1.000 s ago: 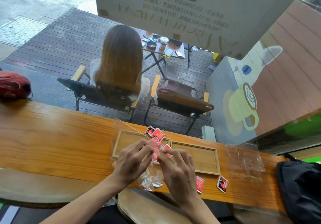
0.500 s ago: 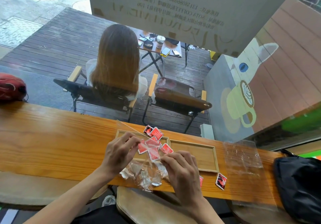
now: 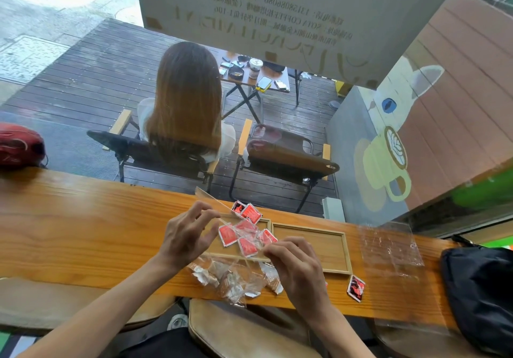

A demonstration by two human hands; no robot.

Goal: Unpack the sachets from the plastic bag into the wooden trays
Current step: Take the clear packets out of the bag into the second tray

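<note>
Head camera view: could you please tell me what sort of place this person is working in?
Most likely a café, at a window counter. A coffee cup drawing and a mirrored sign reading "COFFEE" are on the glass, and the wooden counter looks out on deck seating.

Left hand (image 3: 186, 237): bare forearm enters from lower left, wrist raised, back toward camera; thumb and forefinger pinched on edge of clear plastic bag (image 3: 238, 235), other fingers loosely curled.
Right hand (image 3: 295, 267): bare forearm enters from bottom centre, back toward camera, knuckles bent; fingertips pinch same bag's near edge.
Hands apart, level.
</note>
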